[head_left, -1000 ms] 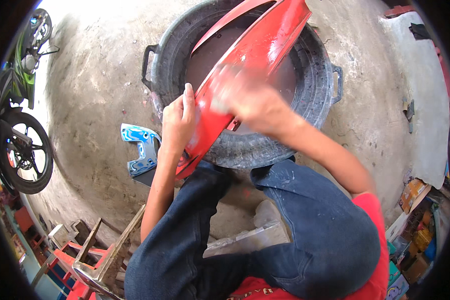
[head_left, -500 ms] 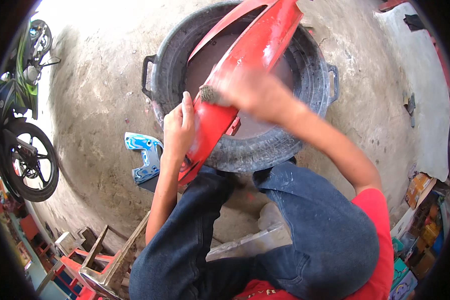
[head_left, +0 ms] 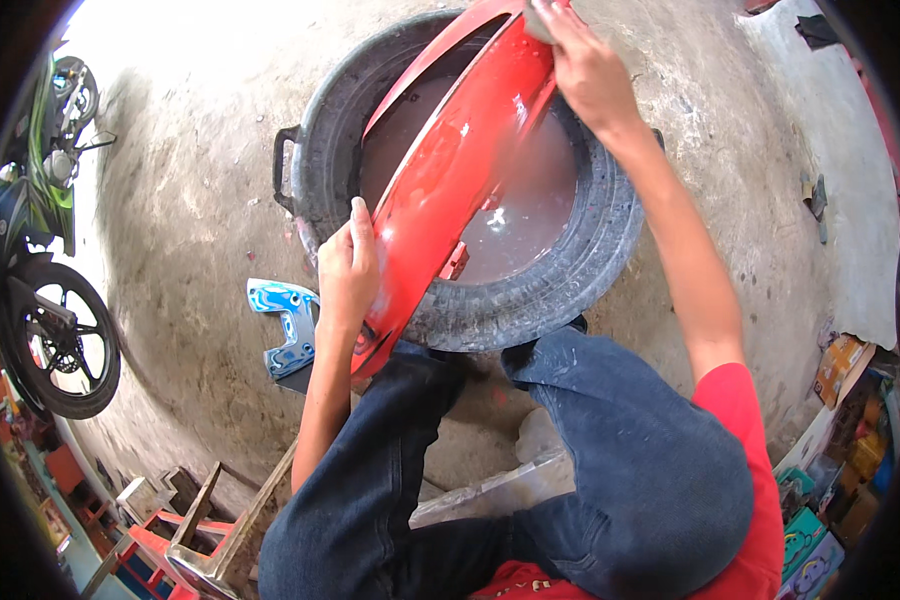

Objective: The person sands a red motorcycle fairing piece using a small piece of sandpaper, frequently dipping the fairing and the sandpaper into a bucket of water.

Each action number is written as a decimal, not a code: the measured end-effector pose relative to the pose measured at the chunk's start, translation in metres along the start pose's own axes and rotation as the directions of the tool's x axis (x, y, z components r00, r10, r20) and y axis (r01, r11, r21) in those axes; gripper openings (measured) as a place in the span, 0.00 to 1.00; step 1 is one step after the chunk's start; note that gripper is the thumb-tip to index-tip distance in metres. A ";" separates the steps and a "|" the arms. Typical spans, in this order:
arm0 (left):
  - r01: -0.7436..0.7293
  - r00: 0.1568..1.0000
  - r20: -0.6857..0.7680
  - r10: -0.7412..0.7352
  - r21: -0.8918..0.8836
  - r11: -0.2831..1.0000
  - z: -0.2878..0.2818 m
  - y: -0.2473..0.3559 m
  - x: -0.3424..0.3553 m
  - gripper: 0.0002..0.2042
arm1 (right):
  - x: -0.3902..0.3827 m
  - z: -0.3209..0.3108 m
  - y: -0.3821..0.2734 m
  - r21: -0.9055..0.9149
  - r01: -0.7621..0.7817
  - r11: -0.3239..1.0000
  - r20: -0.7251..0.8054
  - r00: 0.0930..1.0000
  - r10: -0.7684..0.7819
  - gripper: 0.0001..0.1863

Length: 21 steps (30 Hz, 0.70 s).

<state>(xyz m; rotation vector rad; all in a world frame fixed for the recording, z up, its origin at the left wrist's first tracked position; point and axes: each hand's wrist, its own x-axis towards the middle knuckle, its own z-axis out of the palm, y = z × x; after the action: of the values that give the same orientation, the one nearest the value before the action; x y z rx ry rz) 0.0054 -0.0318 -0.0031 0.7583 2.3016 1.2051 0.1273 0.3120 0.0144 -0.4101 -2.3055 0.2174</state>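
The red panel [head_left: 460, 150] lies slantwise over the black tub [head_left: 510, 315], crossing its interior from the far rim to the near-left rim; the lower end projects past that rim, beside the person's left knee. The surface is glossy, with pale smears near the lower end. A narrower red limb [head_left: 435, 60] runs along its left side at the far end, over the tub's mouth.

The left hand [head_left: 348, 270] holds the panel's left edge near the tub's near-left rim, thumb extended along it; the other fingers are partly hidden. The right hand [head_left: 598, 90] is at the panel's far end, by the far rim, its fingers close together over a small grey pad [head_left: 537, 24] set against the panel.

The tub contains murky liquid [head_left: 535, 225] and stands on the concrete floor [head_left: 190, 230]. A blue-and-white patterned piece [head_left: 290, 330] lies on the floor outside the near-left rim, just beside the left forearm. A motorcycle [head_left: 60, 335] stands at the floor's left side; a worn wooden frame [head_left: 255, 520] is at the near-left.
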 end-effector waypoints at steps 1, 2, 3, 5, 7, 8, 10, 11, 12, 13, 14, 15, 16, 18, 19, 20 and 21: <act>0.004 1.000 -0.001 -0.004 -0.008 1.000 0.000 0.001 0.000 0.30 | -0.003 0.003 -0.005 -0.048 0.068 0.997 -0.026 0.997 -0.069 0.22; 0.003 1.000 -0.003 -0.003 0.001 1.000 0.000 0.001 0.000 0.29 | -0.006 0.007 -0.011 -0.097 0.135 0.986 -0.048 0.989 -0.140 0.21; 0.002 1.000 -0.005 -0.002 0.010 1.000 0.000 0.002 0.000 0.29 | -0.010 0.011 -0.013 -0.126 0.084 0.989 -0.003 0.996 -0.085 0.22; 0.000 1.000 0.002 0.000 0.025 1.000 0.000 0.002 0.000 0.29 | -0.019 0.011 -0.031 -0.103 0.261 0.960 0.224 0.946 -0.233 0.24; -0.008 1.000 0.002 0.008 0.052 0.999 0.000 0.003 0.000 0.29 | -0.028 0.007 -0.053 -0.058 0.372 0.926 0.349 0.877 -0.330 0.25; -0.016 1.000 0.010 0.015 0.031 0.999 0.000 0.003 0.000 0.29 | -0.032 0.007 -0.058 -0.043 0.460 0.887 0.384 0.827 -0.410 0.26; -0.027 1.000 -0.001 0.027 0.006 1.000 0.000 0.003 -0.001 0.29 | -0.019 0.004 -0.044 -0.197 0.384 0.902 0.392 0.874 -0.286 0.25; -0.025 1.000 -0.001 0.025 0.018 1.000 0.000 0.003 0.000 0.29 | -0.013 0.005 -0.028 -0.100 0.112 0.989 0.283 0.956 -0.080 0.25; -0.024 1.000 0.000 0.024 0.028 0.999 0.000 0.002 0.000 0.29 | -0.007 0.007 -0.012 0.035 -0.138 0.990 0.179 0.975 0.130 0.25; -0.040 0.999 -0.003 0.040 0.044 0.998 0.000 0.001 0.000 0.29 | -0.006 0.014 0.001 0.042 -0.171 0.984 0.083 0.982 0.167 0.25; -0.012 1.000 -0.001 0.012 0.022 1.000 0.000 0.001 0.001 0.29 | -0.004 0.010 -0.007 -0.031 0.004 1.000 0.170 0.985 0.002 0.25; 0.007 1.000 0.001 -0.007 0.011 1.000 0.000 0.000 0.002 0.29 | -0.010 0.009 -0.021 -0.076 0.179 0.981 0.251 0.956 -0.155 0.25; 0.045 0.999 0.005 -0.045 0.012 0.999 0.000 0.000 0.001 0.29 | -0.016 0.005 -0.040 -0.108 0.356 0.928 0.349 0.888 -0.300 0.26; 0.010 1.000 0.014 -0.010 0.022 1.000 -0.001 -0.001 0.001 0.29 | -0.031 0.001 -0.073 0.079 0.403 0.912 0.410 0.820 -0.398 0.27; 0.001 1.000 0.015 -0.002 0.043 0.999 -0.001 -0.001 0.001 0.30 | -0.027 0.001 -0.066 -0.023 0.396 0.918 0.401 0.845 -0.354 0.26; -0.006 1.000 0.017 0.006 0.037 0.999 -0.001 -0.001 0.000 0.30 | -0.018 0.002 -0.051 -0.120 0.427 0.896 0.419 0.841 -0.344 0.26; -0.016 1.000 0.007 0.015 0.041 0.999 -0.001 -0.001 0.000 0.30 | -0.009 0.003 -0.033 -0.186 0.294 0.938 0.330 0.918 -0.222 0.25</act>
<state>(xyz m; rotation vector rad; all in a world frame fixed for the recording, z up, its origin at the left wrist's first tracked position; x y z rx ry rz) 0.0049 -0.0330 -0.0032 0.7949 2.3252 1.1633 0.1241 0.2782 0.0152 -0.1883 -2.6726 -0.1347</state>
